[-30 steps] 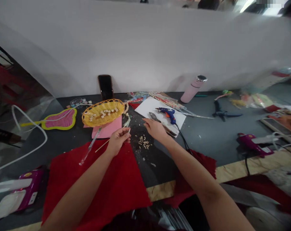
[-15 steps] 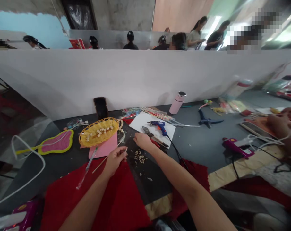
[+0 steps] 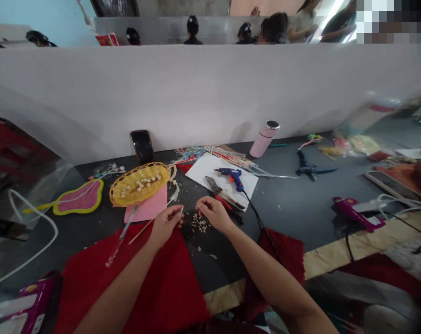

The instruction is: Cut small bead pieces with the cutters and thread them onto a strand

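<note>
My left hand (image 3: 166, 223) is closed around a thin wooden stick (image 3: 140, 233), whose long end slants down to the left above a red cloth (image 3: 137, 278). A short tip of it pokes out at the fingertips. Facing it, my right hand (image 3: 213, 212) has thumb and fingers pinched together; what sits between them, if anything, is too small to make out. Just below the right fingers, a scatter of small pale wooden pieces (image 3: 200, 224) lies on the dark table. A yellow woven basket (image 3: 140, 184) with several pale beads in it stands behind my left hand.
Pliers (image 3: 215, 186) and a blue glue gun (image 3: 233, 178) lie on white paper (image 3: 199, 168). Behind are a pink bottle (image 3: 264, 140), a phone (image 3: 142, 146) and a white partition (image 3: 182, 97). Blue pliers (image 3: 311, 168) and a purple glue gun (image 3: 358, 213) lie to the right.
My right hand has drawn back from beside the pliers toward the small wooden pieces, its fingers now pinched. The left hand still holds the stick. The view has tilted down slightly.
</note>
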The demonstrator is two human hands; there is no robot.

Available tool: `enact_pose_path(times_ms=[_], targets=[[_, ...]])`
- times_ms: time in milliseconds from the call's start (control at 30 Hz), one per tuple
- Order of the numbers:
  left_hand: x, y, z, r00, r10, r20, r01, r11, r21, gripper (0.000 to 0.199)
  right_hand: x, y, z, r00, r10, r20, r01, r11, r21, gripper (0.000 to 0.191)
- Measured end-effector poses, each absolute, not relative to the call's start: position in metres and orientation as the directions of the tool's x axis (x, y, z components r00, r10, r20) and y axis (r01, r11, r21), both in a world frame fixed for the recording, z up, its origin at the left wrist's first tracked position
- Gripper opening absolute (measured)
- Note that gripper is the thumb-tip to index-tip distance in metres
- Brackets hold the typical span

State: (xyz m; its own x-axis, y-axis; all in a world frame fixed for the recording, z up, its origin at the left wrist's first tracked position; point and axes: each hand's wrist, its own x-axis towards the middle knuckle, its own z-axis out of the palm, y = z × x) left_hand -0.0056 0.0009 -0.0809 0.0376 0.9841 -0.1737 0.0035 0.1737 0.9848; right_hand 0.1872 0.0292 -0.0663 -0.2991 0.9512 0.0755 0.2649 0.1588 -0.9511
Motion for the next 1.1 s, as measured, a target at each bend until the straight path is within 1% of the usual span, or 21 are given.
enact_pose_path(times_ms=[100, 233, 367, 500, 633, 833, 1000, 1100], targets=[[0.005, 0.004, -0.081, 0.031, 0.985, -0.168, -0.04, 0.17, 0.985, 0.039, 0.185, 0.028, -0.068, -0.285, 0.954, 0.089, 0.154, 0.137, -0.979, 0.026], [0.028, 0.007, -0.077, 0.087, 0.969, -0.231, -0.202, 0.244, 0.948, 0.037, 0.186, 0.025, -0.068, -0.217, 0.973, 0.082, -0.007, 0.082, -0.997, 0.025], [0.044, 0.005, -0.073, 0.156, 0.956, -0.25, -0.341, 0.289, 0.894, 0.032, 0.186, 0.023, -0.071, -0.221, 0.972, 0.076, -0.071, 0.062, -0.996, 0.022], [0.048, 0.004, -0.07, 0.163, 0.952, -0.258, -0.403, 0.303, 0.864, 0.03, 0.184, 0.023, -0.076, -0.231, 0.969, 0.083, -0.108, 0.059, -0.992, 0.021], [0.047, 0.005, -0.066, 0.142, 0.955, -0.262, -0.387, 0.297, 0.873, 0.027, 0.184, 0.022, -0.075, -0.257, 0.964, 0.064, -0.099, 0.039, -0.994, 0.022], [0.042, 0.005, -0.066, 0.167, 0.959, -0.228, -0.288, 0.268, 0.919, 0.025, 0.184, 0.02, -0.075, -0.263, 0.964, 0.042, -0.09, 0.018, -0.996, 0.023], [0.039, 0.006, -0.069, 0.167, 0.967, -0.194, -0.155, 0.22, 0.963, 0.027, 0.184, 0.02, -0.075, -0.265, 0.963, 0.038, -0.009, 0.037, -0.999, 0.025], [0.039, 0.007, -0.07, 0.187, 0.964, -0.191, -0.146, 0.219, 0.965, 0.027, 0.187, 0.021, -0.075, -0.274, 0.96, 0.06, 0.019, 0.068, -0.997, 0.024]])
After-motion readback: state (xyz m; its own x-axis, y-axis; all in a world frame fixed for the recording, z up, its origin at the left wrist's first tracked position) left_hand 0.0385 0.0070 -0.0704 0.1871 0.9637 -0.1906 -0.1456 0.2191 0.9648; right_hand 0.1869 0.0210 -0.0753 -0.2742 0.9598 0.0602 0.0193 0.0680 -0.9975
